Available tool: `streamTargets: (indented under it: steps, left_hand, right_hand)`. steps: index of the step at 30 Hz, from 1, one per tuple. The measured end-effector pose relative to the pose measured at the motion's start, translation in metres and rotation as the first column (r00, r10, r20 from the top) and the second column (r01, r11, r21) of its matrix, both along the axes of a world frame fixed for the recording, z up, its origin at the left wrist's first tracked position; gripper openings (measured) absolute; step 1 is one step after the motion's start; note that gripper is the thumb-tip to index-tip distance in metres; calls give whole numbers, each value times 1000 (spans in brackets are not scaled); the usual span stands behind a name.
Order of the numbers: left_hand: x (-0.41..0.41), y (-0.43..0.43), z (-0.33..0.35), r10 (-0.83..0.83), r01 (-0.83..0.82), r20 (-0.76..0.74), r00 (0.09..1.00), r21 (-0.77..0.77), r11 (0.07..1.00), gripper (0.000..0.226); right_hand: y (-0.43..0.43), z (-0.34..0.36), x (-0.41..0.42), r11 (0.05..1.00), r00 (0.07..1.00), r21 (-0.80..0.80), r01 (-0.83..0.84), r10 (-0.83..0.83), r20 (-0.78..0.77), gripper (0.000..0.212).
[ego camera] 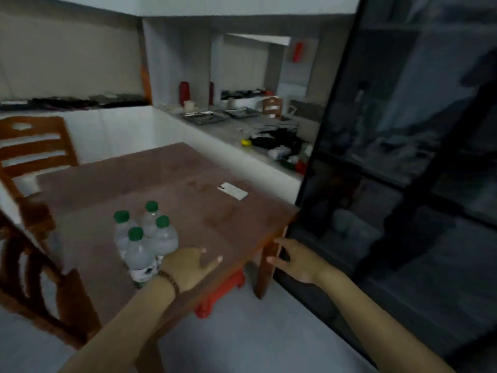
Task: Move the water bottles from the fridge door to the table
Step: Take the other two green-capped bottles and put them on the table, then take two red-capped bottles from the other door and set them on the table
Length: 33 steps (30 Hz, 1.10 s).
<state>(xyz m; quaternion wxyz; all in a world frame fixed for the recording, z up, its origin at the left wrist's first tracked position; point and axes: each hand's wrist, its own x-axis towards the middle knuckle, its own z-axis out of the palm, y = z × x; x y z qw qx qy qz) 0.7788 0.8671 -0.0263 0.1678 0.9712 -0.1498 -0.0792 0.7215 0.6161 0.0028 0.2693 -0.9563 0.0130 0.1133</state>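
Observation:
Several clear water bottles (142, 239) with green caps stand together near the front left of the brown wooden table (166, 184). My left hand (192, 266) hovers just right of the bottles over the table's front edge, fingers spread, holding nothing. My right hand (295, 261) is open by the table's front right corner, its fingers at the left edge of the dark glossy fridge door (398, 157). The door fills the right of the view and its inside is hidden.
A white phone (232, 191) lies on the table's far right. Wooden chairs stand at the left (32, 146) and lower left (40, 286). A red stool (220, 294) sits under the table. A cluttered grey counter (242, 130) runs behind.

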Motion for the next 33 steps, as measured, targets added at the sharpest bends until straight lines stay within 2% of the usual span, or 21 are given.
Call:
streamTargets:
  steps: [6,10,14,19,22,25,29,33]
  left_hand:
    - [-87,-74,61,-369,371,91,925,-3,929,60]
    - [-171,-133,111,-585,589,172,792,36,808,64]
    - [-268,-173,151,-740,743,164,653,54,667,61]
    - [-403,-193,195,-829,855,243,504,-4,518,59]
    - [-494,-203,210,-868,911,288,405,-45,410,56]
    - [-574,-221,216,-913,947,252,321,-60,316,54]
    - [-653,-256,224,-929,965,266,256,-25,259,58]
    - [-705,-302,231,-922,968,305,236,8,251,60]
  right_hand:
    - [-32,60,-175,945,946,-80,318,-309,100,69]
    - [-42,113,-300,865,861,-114,488,-455,229,66]
    - [-30,147,-419,801,770,-73,594,-540,341,58]
    - [-17,171,-567,744,689,-44,667,-593,416,52]
    - [-24,178,-658,671,613,-23,742,-663,431,52]
    - [-36,182,-742,582,527,4,813,-739,418,51]
    - [-60,190,-832,479,442,-12,878,-802,402,53]
    - [-92,191,-896,408,381,-16,913,-837,393,57]
